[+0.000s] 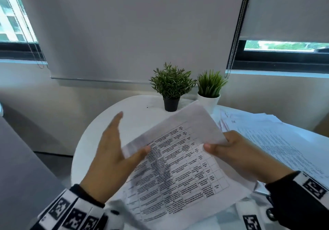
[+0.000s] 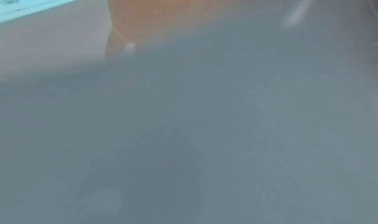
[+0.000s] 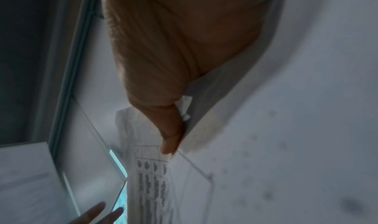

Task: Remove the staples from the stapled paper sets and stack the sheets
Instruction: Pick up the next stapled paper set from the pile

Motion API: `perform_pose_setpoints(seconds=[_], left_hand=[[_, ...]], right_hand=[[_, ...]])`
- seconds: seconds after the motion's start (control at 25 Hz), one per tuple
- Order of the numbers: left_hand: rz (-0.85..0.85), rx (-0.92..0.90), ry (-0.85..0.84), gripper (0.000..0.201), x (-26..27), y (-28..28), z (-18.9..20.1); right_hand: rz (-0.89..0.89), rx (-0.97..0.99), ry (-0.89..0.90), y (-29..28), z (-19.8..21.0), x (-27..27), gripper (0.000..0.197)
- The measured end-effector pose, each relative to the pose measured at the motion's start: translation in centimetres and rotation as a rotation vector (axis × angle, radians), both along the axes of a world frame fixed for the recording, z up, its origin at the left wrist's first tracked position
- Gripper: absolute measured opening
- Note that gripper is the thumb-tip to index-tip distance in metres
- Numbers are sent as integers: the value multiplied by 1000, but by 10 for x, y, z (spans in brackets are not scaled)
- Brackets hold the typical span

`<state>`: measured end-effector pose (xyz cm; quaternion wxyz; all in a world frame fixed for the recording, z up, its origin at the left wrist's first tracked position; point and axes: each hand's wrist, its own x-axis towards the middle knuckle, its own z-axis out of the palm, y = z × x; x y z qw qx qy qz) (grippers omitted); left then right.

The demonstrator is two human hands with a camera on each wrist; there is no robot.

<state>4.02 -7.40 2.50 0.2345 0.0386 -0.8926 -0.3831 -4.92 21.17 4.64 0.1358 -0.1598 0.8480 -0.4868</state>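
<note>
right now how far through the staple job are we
Partly through, it seems. Done: a pile of loose sheets lies on the table to the right. In hand: the right hand pinches a printed set at its folded-back top page, and the left hand steadies its left edge with straight fingers. No staple is discernible, so whether this set is still bound is unclear. It isn't stacked yet.

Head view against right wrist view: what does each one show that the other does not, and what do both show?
Only the head view shows two potted plants, the round table, the paper pile and the whole printed table. Only the right wrist view shows the right thumb's grip on the folded-back top sheet from close by. Both show the right hand, the paper set and the left hand.
</note>
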Motion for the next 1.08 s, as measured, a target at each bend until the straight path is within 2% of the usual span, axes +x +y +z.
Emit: perform_pose_setpoints(seconds=[0.04, 0.16, 0.24, 0.32, 0.44, 0.56, 0.64, 0.72, 0.8, 0.88, 0.96, 1.08], left_hand=[[-62, 0, -16, 102, -4, 6, 8], [-177, 67, -57, 97, -14, 12, 30], [-298, 135, -39, 78, -19, 8, 41], [-377, 185, -2, 55, -21, 1, 51], [-313, 213, -25, 41, -23, -9, 54], [-157, 304, -37, 19, -22, -12, 38], [-30, 413, -24, 22, -11, -15, 24], [94, 497, -24, 24, 1, -25, 6], [205, 556, -47, 27, 12, -39, -12], [278, 642, -62, 25, 20, -49, -25], [325, 671, -109, 25, 26, -54, -32], [354, 696, -132, 18, 31, -52, -37]], right_hand=[[49, 12, 6, -5, 5, -1, 49], [116, 91, 116, -15, 28, -6, 35], [179, 130, 191, -21, 49, -9, 34], [243, 177, 237, -27, 70, -9, 24], [334, 301, 296, -43, 93, -9, 22], [342, 366, 337, -59, 99, -26, 30], [282, 346, 388, -64, 88, -58, 35], [185, 362, 369, -67, 67, -96, 28], [139, 662, 371, -68, 37, -129, 31], [139, 926, 280, -69, 3, -146, 55], [114, 1033, 287, -71, -25, -157, 71], [147, 1118, 440, -87, -49, -172, 75]])
